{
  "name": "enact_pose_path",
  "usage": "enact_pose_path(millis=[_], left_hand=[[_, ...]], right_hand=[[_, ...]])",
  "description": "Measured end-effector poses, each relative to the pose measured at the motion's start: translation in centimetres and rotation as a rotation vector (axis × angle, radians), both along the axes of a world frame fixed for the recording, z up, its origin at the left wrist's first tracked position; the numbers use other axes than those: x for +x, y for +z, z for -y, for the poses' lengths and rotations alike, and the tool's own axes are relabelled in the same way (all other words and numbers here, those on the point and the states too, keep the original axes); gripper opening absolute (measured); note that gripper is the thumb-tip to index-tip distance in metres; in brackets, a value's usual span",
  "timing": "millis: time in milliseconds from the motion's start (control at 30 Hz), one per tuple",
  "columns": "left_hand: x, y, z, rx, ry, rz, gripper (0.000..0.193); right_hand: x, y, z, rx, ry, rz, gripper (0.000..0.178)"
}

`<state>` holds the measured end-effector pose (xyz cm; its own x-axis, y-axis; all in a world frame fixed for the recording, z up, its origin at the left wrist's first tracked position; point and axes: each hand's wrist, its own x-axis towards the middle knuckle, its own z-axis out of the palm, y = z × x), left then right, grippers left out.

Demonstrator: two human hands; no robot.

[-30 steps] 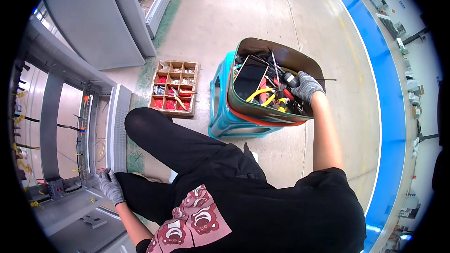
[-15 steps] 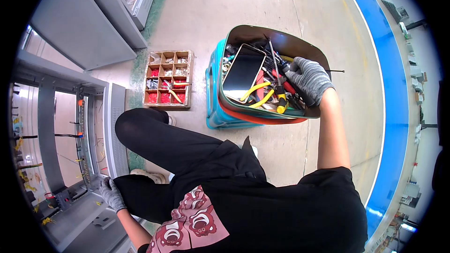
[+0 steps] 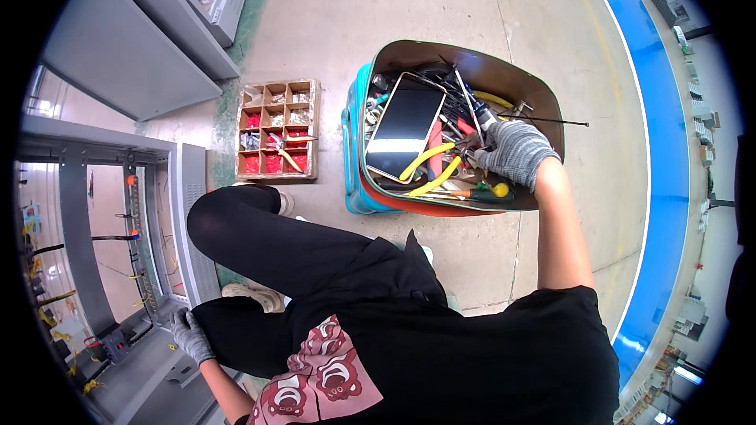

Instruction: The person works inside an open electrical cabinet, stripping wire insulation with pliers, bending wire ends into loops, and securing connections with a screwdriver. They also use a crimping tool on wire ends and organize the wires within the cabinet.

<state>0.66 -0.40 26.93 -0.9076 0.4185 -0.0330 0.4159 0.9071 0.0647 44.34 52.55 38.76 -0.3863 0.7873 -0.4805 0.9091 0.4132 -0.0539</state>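
My gloved right hand [image 3: 518, 151] is down inside an open tool bin [image 3: 405, 50], its fingers curled among the tools. What they grip, if anything, is hidden. Beside the fingertips lie pliers with yellow handles [image 3: 425, 161]. A screwdriver [image 3: 480, 194] with a dark and yellow handle rests along the near wall, and a long thin metal shaft [image 3: 466, 98] leans at the far side. On the left of the bin, a phone-like device [image 3: 405, 130] with a black screen lies over the tools. My gloved left hand [image 3: 189, 336] rests at my knee by the cabinet, fingers extended.
Under the bin is a teal stool [image 3: 354, 149]. A wooden compartment box [image 3: 313, 130] with small red and metal parts stands on the floor, pliers [image 3: 288, 153] lying across it. An open grey cabinet frame [image 3: 189, 212] with wires is at left, a grey panel [image 3: 126, 47] behind.
My right hand has moved deeper and slightly left among the tools. A yellow-and-black handle that stood near the front has shifted, and a screwdriver now lies along the near wall.
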Motion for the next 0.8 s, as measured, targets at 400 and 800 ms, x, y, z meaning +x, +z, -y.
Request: enact_pose_path(millis=[400,800], left_hand=[[-0.8,0.5,1.6,-0.008,-0.002,-0.007,0.018],[-0.9,0.1,1.3,-0.031,-0.081,-0.027,0.019]], right_hand=[[-0.8,0.2,-0.8,0.113,-0.028,-0.075,0.028],[1.6,1.3,-0.9,-0.031,-0.008,-0.027,0.013]])
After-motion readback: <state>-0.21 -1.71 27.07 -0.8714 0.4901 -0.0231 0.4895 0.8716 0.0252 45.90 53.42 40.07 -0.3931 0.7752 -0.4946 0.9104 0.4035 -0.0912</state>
